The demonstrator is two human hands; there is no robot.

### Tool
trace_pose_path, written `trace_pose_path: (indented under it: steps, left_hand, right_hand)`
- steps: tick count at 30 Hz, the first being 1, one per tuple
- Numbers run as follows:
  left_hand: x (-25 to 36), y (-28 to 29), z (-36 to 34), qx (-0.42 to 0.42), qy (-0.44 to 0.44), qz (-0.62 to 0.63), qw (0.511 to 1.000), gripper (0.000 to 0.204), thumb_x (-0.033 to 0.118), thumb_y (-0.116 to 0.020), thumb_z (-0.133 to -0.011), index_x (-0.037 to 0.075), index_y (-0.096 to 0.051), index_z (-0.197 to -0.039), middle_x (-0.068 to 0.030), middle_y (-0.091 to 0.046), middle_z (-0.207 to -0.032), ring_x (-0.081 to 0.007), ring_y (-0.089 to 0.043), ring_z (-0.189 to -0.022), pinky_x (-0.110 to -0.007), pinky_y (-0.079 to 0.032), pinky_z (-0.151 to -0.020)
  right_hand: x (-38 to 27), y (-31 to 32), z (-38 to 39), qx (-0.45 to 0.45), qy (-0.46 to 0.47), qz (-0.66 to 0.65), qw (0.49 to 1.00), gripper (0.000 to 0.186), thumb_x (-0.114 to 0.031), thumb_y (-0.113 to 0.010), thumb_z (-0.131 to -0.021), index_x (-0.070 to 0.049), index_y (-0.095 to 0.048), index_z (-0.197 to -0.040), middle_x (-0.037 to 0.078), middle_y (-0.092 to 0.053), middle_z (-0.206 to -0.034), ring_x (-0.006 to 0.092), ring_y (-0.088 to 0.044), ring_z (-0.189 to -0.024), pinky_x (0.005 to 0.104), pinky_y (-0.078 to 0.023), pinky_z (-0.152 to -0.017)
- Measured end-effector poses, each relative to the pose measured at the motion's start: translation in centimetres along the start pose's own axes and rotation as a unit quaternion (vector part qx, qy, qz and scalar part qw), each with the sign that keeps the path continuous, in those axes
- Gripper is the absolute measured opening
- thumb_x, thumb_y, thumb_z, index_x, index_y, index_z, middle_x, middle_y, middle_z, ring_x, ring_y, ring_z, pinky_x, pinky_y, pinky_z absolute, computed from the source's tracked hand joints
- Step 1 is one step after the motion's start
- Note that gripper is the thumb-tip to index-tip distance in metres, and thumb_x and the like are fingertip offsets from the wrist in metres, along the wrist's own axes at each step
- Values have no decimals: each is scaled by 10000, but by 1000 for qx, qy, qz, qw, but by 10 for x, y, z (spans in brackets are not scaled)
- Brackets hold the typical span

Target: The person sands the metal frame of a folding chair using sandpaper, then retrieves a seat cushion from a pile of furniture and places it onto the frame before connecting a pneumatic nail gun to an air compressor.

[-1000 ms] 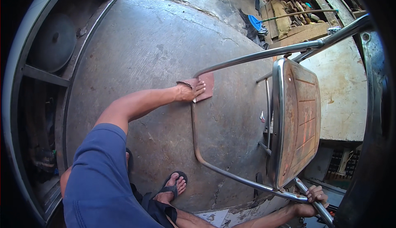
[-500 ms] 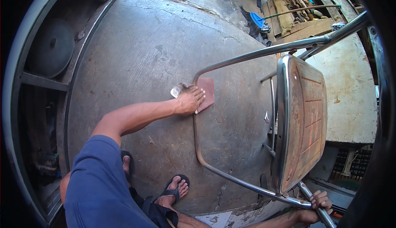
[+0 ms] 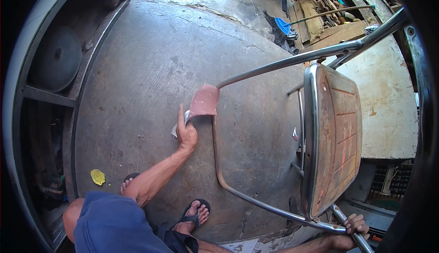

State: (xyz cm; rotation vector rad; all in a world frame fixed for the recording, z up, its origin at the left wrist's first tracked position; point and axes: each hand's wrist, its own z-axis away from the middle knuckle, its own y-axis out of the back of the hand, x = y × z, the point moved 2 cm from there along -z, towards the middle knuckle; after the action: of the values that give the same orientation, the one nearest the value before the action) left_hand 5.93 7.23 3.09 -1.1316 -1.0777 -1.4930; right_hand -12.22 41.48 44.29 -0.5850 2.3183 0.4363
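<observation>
My left hand (image 3: 186, 134) grips a reddish-brown sheet of sandpaper (image 3: 204, 100) by its near end. The curved sheet lies against the bent metal tube (image 3: 215, 148) of a chair frame. A whitish piece shows by my fingers; I cannot tell whether it belongs to the sheet. At the lower right, my right hand (image 3: 356, 225) is wrapped around another tube of the frame. Between these tubes and a pale board, the chair's rusty panel (image 3: 336, 138) stands on edge, with a shiny metal rim.
A dark cabinet (image 3: 49, 95) holding a round lid (image 3: 56, 58) runs along the left. Yellow scrap (image 3: 97, 177) lies on the concrete floor (image 3: 151, 83). At the far right are a blue rake (image 3: 283, 26), wood scraps (image 3: 338, 33) and a pale board (image 3: 388, 97).
My left hand has drawn back toward me and turned, fingers now pointing away. The sandpaper has shifted left and curls up. The yellow scrap has come into view. My right hand keeps its hold.
</observation>
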Motion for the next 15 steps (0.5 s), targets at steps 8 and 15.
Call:
trace_pose_path:
  steps: [8, 15]
  left_hand:
    - [21, -17, -40, 85, 125, 274, 950, 386, 151, -386, -1009, -53, -457, -1329, -136, -510, -1255, -221, -481, -1171, -334, -335, -1058]
    - [20, -118, -43, -250, 183, -127, 942, 602, 430, -356, -1000, -115, -575, -1133, -372, -563, -1168, -483, -527, -1153, -471, -394, -1002]
  right_hand:
    - [-3, -5, -4, -25, -4, -7, 1000, 559, -452, -262, -1026, -24, -613, -953, 66, -472, -614, 175, -400, -564, 325, -358, -510]
    - [-4, -9, 3, 27, 5, 3, 1000, 535, -422, -261, -1027, -21, -606, -940, 63, -458, -601, 173, -384, -549, 329, -361, -507]
